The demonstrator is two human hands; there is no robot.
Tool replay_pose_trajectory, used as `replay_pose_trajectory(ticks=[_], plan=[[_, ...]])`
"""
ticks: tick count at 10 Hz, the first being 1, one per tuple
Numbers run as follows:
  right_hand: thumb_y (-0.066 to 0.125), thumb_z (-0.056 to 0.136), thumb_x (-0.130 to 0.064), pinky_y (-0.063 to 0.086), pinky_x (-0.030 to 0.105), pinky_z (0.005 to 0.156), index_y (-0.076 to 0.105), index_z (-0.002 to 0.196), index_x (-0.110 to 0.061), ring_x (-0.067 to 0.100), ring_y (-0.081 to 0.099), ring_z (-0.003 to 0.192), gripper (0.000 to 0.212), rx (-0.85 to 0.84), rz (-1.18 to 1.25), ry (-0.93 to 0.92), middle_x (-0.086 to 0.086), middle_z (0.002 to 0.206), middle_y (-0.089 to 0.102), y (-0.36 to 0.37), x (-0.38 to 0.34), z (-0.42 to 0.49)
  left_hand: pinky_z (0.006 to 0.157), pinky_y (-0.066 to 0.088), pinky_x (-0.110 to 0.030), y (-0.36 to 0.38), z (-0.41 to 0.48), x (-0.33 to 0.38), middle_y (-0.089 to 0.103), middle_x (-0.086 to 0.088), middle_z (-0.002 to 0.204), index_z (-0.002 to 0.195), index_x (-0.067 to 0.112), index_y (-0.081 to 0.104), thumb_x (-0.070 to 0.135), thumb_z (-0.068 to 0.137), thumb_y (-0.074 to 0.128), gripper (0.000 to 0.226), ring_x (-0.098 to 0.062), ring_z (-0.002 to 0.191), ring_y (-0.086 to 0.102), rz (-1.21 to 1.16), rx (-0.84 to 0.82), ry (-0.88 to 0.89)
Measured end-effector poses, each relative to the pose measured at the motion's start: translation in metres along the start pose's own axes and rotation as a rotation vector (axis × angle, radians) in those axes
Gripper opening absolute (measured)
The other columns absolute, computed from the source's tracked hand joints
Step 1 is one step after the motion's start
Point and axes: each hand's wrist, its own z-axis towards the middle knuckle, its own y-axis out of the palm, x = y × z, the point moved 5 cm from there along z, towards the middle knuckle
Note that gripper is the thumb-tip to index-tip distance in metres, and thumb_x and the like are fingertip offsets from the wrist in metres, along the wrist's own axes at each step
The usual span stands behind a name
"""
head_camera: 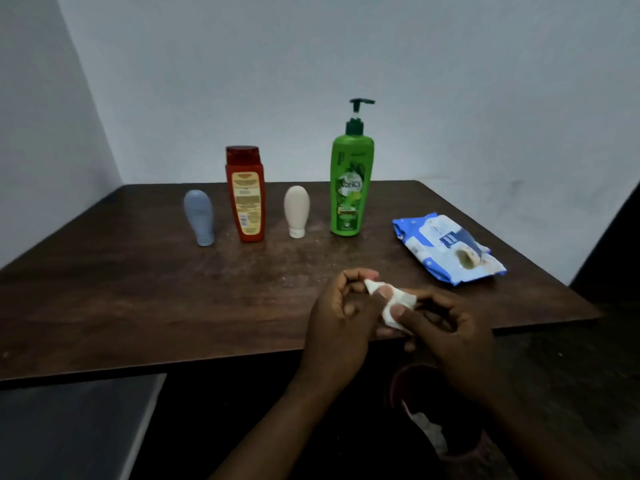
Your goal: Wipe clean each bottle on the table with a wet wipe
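Four bottles stand in a row at the back of the dark wooden table (138,289): a small blue-grey tube (199,217) on its cap, a red bottle (246,194), a small cream tube (296,211) on its cap, and a tall green pump bottle (351,181). Over the table's front edge, my left hand (337,323) and my right hand (450,334) both pinch a folded white wet wipe (394,301) between them. No bottle is touched.
A blue pack of wet wipes (446,249) lies open at the right of the table. Below the front edge, under my right arm, a dark red bin (401,393) holds crumpled white wipes. A grey surface (69,427) sits at lower left. White walls stand behind.
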Motion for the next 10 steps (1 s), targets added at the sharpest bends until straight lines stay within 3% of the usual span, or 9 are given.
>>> replay_pose_trajectory(ticks=[1,2,3,4,5,6,7,9,10], plan=[[0.077,0.073,-0.011,0.050,0.028,0.046,0.079,0.076,-0.012,0.021,0.065,0.049,0.003,-0.002,-0.046,-0.007,0.015,0.065,0.073,-0.034,0.010,-0.026,0.058,0.053,-0.025,0.018,-0.029,-0.019,0.071,0.002,0.078,0.099,0.024,0.069,0.020,0.092,0.071,0.008,-0.007,0.064,0.066,0.229,-0.097,0.162],[0.074,0.070,-0.015,0.055,0.029,0.054,0.079,0.077,-0.022,0.026,0.070,0.059,0.011,-0.020,-0.104,-0.015,0.014,0.070,0.074,-0.059,0.025,-0.044,0.066,0.058,-0.031,0.033,-0.045,-0.038,0.069,0.012,0.087,0.094,0.027,0.072,0.023,0.089,0.074,0.007,-0.007,0.077,0.068,0.453,-0.185,0.285],[0.073,0.072,-0.012,0.058,0.024,0.064,0.080,0.082,-0.022,0.018,0.075,0.073,0.016,-0.015,-0.141,0.065,0.007,0.080,0.078,-0.083,0.060,-0.049,0.072,0.057,-0.023,0.043,-0.043,-0.071,0.072,0.014,0.092,0.093,0.025,0.076,0.023,0.086,0.077,0.008,-0.002,0.086,0.069,0.532,-0.250,0.213],[0.075,0.081,-0.007,0.061,0.036,0.068,0.081,0.086,-0.023,0.017,0.075,0.078,0.018,-0.026,-0.299,0.095,0.001,0.085,0.078,-0.103,0.100,-0.046,0.071,0.055,-0.018,0.047,-0.029,-0.116,0.075,0.011,0.087,0.095,0.022,0.077,0.018,0.085,0.077,0.011,-0.002,0.081,0.071,0.537,-0.256,0.035],[0.075,0.084,-0.029,0.062,0.043,0.068,0.079,0.094,-0.030,0.012,0.075,0.077,0.011,0.011,-0.424,0.100,-0.008,0.084,0.078,-0.124,0.135,-0.039,0.073,0.052,-0.012,0.047,-0.013,-0.157,0.075,0.013,0.088,0.097,0.021,0.076,0.013,0.083,0.075,0.016,0.004,0.081,0.069,0.624,-0.230,-0.076],[0.071,0.085,-0.047,0.061,0.038,0.071,0.078,0.096,-0.029,0.004,0.074,0.079,0.023,0.111,-0.542,0.109,-0.008,0.084,0.077,-0.148,0.174,-0.027,0.074,0.048,-0.007,0.042,0.001,-0.185,0.076,0.010,0.092,0.098,0.020,0.076,0.013,0.084,0.074,0.016,0.005,0.081,0.067,0.730,-0.211,-0.139],[0.076,0.085,-0.027,0.059,0.032,0.071,0.076,0.097,-0.023,0.007,0.073,0.079,0.013,0.187,-0.618,0.107,-0.004,0.085,0.077,-0.162,0.207,-0.010,0.071,0.044,-0.002,0.041,0.009,-0.198,0.075,0.011,0.089,0.095,0.020,0.076,0.012,0.083,0.075,0.014,0.008,0.073,0.064,0.782,-0.190,-0.137],[0.081,0.081,-0.025,0.050,0.026,0.069,0.075,0.111,-0.019,0.010,0.067,0.075,0.030,0.121,-0.784,0.307,0.006,0.089,0.077,-0.177,0.261,-0.005,0.069,0.045,-0.005,0.042,0.007,-0.216,0.075,0.003,0.085,0.093,0.015,0.076,0.009,0.083,0.075,0.011,0.003,0.074,0.062,0.760,-0.191,-0.149],[0.077,0.084,-0.019,0.049,0.024,0.065,0.077,0.103,-0.019,0.005,0.064,0.063,0.019,0.155,-0.766,0.348,0.004,0.088,0.078,-0.183,0.275,-0.017,0.069,0.046,-0.006,0.040,0.002,-0.218,0.075,0.002,0.085,0.093,0.014,0.076,0.009,0.084,0.075,0.010,-0.003,0.078,0.064,0.737,-0.165,-0.149]])
